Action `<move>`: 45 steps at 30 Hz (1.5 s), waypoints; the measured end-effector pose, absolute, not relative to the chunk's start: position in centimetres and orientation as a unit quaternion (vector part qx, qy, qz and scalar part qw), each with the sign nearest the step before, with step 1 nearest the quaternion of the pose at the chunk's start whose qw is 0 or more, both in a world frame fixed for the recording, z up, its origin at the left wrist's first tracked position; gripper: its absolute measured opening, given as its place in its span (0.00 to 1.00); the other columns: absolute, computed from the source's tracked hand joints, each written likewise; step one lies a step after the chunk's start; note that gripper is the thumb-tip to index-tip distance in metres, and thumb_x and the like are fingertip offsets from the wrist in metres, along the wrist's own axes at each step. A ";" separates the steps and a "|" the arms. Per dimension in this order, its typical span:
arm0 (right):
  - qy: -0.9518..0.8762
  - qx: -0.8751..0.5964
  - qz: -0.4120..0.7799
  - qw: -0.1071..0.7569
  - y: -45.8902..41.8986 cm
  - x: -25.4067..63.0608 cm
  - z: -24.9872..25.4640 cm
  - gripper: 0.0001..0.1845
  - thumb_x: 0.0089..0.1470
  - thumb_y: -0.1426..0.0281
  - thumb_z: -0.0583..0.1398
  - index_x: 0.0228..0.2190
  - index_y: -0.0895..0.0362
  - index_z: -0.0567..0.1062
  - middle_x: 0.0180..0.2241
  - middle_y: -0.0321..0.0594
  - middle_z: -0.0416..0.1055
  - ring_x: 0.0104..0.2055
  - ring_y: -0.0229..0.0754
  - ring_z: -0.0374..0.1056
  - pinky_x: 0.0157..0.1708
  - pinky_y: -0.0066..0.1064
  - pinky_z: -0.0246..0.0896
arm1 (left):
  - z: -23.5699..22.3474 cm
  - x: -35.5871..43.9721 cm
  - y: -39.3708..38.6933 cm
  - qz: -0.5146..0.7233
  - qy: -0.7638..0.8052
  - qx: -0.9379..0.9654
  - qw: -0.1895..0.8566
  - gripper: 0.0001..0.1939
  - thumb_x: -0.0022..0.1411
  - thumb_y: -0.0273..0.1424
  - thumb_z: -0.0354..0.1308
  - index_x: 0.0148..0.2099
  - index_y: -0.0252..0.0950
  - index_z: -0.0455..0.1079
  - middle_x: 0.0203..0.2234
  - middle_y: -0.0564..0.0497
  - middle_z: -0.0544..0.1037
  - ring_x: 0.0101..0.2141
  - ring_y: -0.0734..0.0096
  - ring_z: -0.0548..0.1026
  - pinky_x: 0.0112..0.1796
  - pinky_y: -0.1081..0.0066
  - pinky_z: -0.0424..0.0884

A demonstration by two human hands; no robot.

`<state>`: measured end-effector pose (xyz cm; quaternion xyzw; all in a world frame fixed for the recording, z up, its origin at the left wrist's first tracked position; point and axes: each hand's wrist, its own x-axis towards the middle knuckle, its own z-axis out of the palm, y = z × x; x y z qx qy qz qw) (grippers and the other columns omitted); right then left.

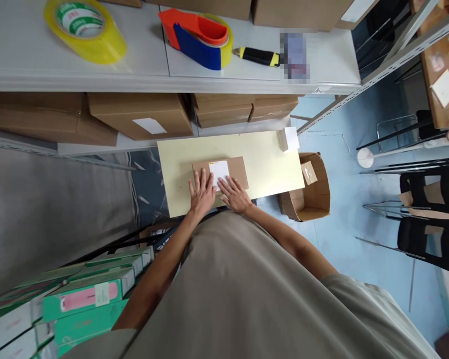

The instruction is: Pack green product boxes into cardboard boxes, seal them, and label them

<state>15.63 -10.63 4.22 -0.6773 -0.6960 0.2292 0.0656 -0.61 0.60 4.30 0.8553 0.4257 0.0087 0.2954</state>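
Box (238,169), mid-frame, flat on counter (271,164). Left hand (202,192) and right hand (235,195) laid on its top, fingers spread, gripping nothing, near label (219,171). Looks like cardboard: probably light, fairly stiff, dry rather than slippery; top may dent under hard pressure. Contents hidden, fragility unclear. Best hold: both short ends.

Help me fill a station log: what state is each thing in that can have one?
Small brown cardboard box, white-labelled: closed
Left hand: palm down on it
Right hand: palm down on it
Large brown cardboard carton: open
Orange-and-blue plastic tape dispenser: loaded
Yellow tape roll: loose
Black-and-yellow cutter: blade extension unclear
Green cardboard boxes: stacked
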 end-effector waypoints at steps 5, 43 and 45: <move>-0.578 -0.785 0.200 0.096 -10.7 19.1 3.7 0.42 0.82 0.53 0.48 0.82 0.67 0.55 0.84 0.57 0.46 0.89 0.60 0.36 0.85 0.65 0.38 | 4.9 -1.8 0.6 0.005 0.427 0.861 0.277 0.38 0.82 0.42 0.50 0.86 0.35 0.56 0.86 0.35 0.44 0.85 0.35 0.37 0.79 0.29 0.37; -0.670 -0.705 0.226 0.055 -9.5 12.8 5.9 0.34 0.81 0.61 0.52 0.76 0.68 0.68 0.81 0.59 0.57 0.87 0.61 0.48 0.85 0.59 0.45 | 2.1 -6.2 -2.5 0.024 0.474 0.808 0.348 0.53 0.73 0.39 0.60 0.87 0.24 0.39 0.80 0.23 0.60 0.78 0.36 0.65 0.75 0.44 0.64; -0.658 -0.715 0.227 0.060 -8.8 13.5 5.8 0.34 0.81 0.62 0.52 0.77 0.66 0.67 0.83 0.57 0.54 0.87 0.61 0.45 0.85 0.60 0.43 | 2.0 -6.5 -2.4 0.030 0.471 0.805 0.361 0.53 0.73 0.38 0.61 0.88 0.26 0.39 0.82 0.25 0.58 0.78 0.37 0.65 0.75 0.45 0.65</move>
